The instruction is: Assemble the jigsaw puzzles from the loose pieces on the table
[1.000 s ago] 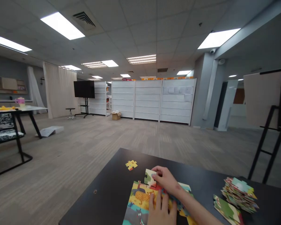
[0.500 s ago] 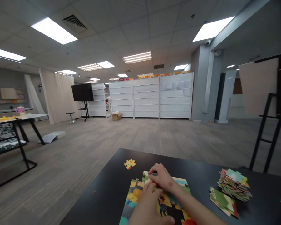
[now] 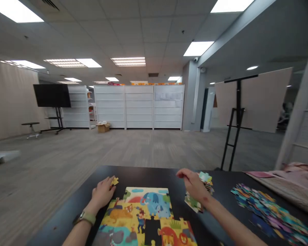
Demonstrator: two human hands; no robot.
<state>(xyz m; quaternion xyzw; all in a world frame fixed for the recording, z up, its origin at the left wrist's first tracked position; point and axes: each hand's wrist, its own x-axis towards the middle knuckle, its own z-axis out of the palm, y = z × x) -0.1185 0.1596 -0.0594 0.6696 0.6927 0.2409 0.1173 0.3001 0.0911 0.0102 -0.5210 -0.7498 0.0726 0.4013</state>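
Observation:
The fingers of my left hand (image 3: 102, 194) close over a yellow jigsaw piece (image 3: 115, 181) near the table's far left. Beside it lies a partly joined jigsaw (image 3: 123, 215) with elephants, lions and a hippo, with a dark gap (image 3: 152, 231) in its lower part. My right hand (image 3: 192, 183) is to the right of the jigsaw, its fingers loosely bent and nothing visible in them. It partly covers a stack of jigsaw pieces (image 3: 205, 177) and green pieces (image 3: 193, 204) beside it.
A spread heap of colourful jigsaw pieces (image 3: 274, 213) lies on the right of the black table (image 3: 74, 205). Behind it is pinkish cloth (image 3: 297, 174). An easel stand (image 3: 232, 140) and white shelves (image 3: 138, 107) stand beyond the table.
Both hands have moved off the jigsaw: my left hand to the yellow piece, my right hand out beside the stack. The view has turned right, showing the heap of pieces.

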